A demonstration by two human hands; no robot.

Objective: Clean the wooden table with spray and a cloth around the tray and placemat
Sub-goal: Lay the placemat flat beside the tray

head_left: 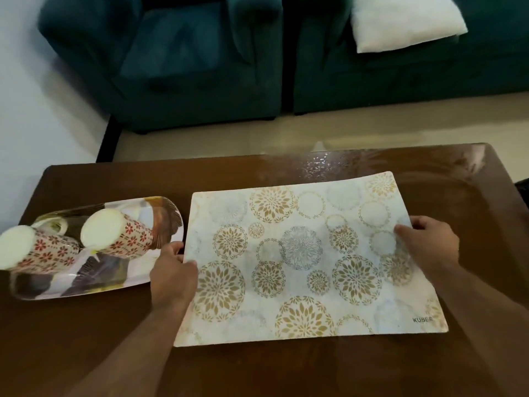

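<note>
Placemat (309, 262) on wooden table (86, 325), just right of tray (120, 279) w/ cups (114, 233). Pinched at both side edges by left hand (171, 275) & right hand (426, 239), prob. to shift or square it. No spray or cloth visible.

Single head-worn view, wide-angle, looking forward and steeply down from above the near edge of the table (286, 368). Close range: both forearms enter from the bottom of frame, the placemat (309, 262) sits centre, the tray (86, 282) runs off toward the left. Far ahead, across a strip of floor (372, 124), a sofa (186, 67) fills the top. Edges bow with lens distortion. No second view to overlap.
</note>
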